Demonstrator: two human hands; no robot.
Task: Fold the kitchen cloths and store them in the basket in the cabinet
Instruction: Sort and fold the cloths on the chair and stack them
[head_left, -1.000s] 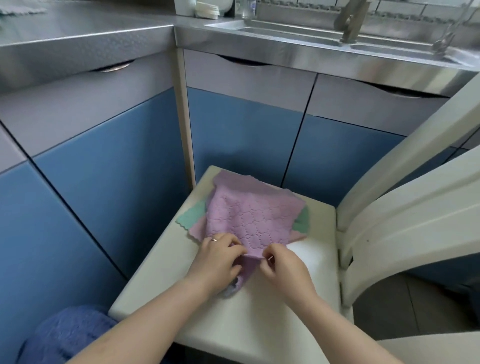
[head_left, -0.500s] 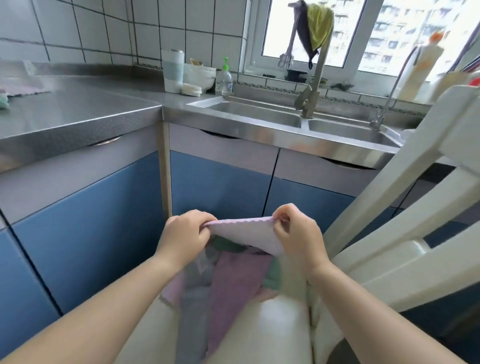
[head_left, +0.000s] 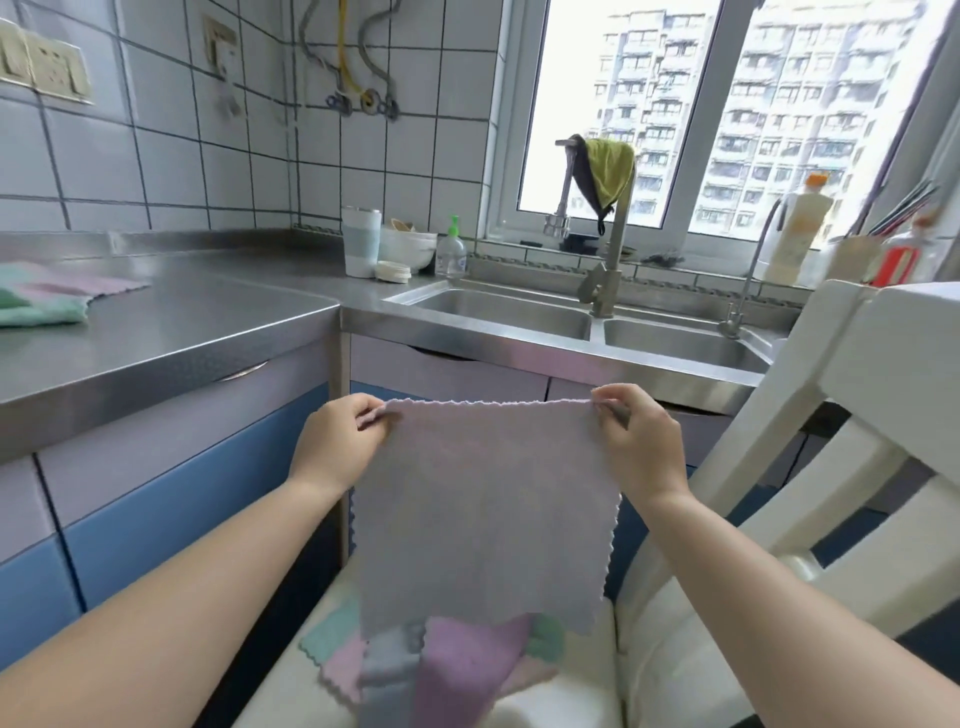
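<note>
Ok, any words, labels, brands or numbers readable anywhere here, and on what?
None can be read.
Pump bottle label: too blurred.
Large bottle on the sill: print too blurred.
Red packet beside it: blurred.
Held cloth: no text.

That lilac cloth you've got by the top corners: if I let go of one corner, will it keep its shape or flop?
It will probably flop. The lilac cloth hangs flat only because the left hand and right hand pinch its top corners taut. It looks thin and light, so one hand could likely carry it. The cloths on the chair seat lie crumpled, which suggests no stiffness.
</note>
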